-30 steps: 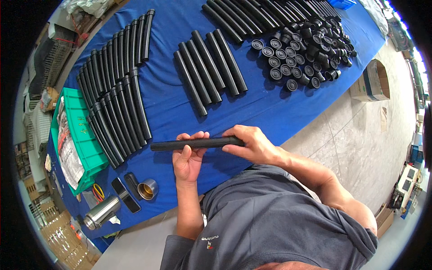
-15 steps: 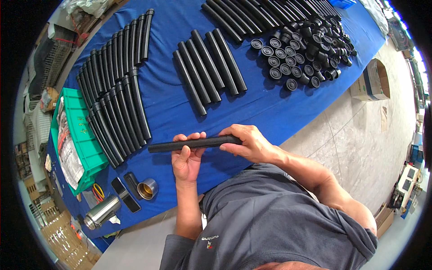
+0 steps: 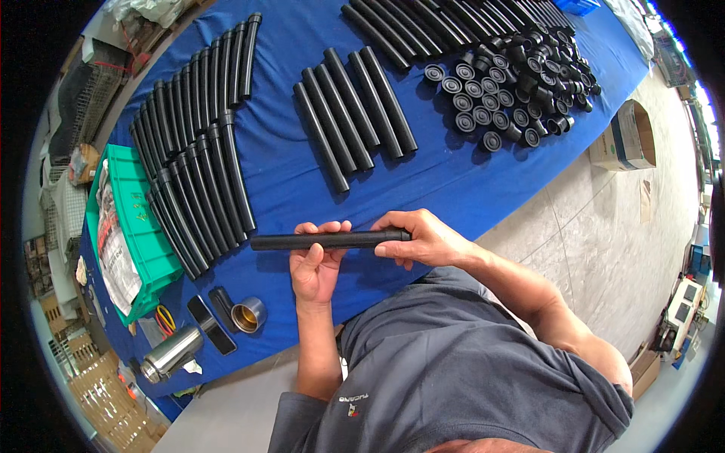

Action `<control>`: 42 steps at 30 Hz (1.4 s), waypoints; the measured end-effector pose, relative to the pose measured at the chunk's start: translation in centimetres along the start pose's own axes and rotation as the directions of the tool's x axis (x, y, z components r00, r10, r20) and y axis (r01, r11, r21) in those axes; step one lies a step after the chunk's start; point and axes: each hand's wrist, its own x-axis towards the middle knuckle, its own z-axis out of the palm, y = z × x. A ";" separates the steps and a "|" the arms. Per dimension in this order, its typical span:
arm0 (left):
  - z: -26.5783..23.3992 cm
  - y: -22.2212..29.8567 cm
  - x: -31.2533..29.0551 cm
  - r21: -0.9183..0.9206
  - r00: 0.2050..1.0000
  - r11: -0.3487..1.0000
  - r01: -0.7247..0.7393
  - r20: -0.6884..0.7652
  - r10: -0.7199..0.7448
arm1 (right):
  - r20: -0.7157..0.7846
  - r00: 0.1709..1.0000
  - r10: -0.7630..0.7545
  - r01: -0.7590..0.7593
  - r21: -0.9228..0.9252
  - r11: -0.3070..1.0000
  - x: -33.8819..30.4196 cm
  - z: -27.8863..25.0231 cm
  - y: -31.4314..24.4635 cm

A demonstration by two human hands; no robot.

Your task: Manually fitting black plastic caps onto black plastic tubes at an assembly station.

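Note:
A black plastic tube lies level across both my hands above the front edge of the blue-covered table. Around its left half are the fingers and thumb of my left hand. My right hand grips the right end, where a cap-like collar shows in part beneath the fingers. Just beyond sits a small group of loose black tubes without visible caps. Farther right is a heap of round black end caps. To the left, two rows of capped black tubes are laid side by side.
A green plastic crate with printed bags stands at the table's left edge. Near it are a steel flask, a phone, a metal cup and yellow-handled scissors. An open carton rests on the floor at right.
The held tube has turned slightly to lie more level, its right end a little lower. My right fingers have shifted around the capped end. The things on the table have stayed put.

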 end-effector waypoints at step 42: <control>0.4 -0.1 0.4 -0.027 0.997 0.999 0.022 -0.072 -0.024 | -0.125 0.601 -0.789 0.590 -0.596 0.544 1.6 0.0 3.4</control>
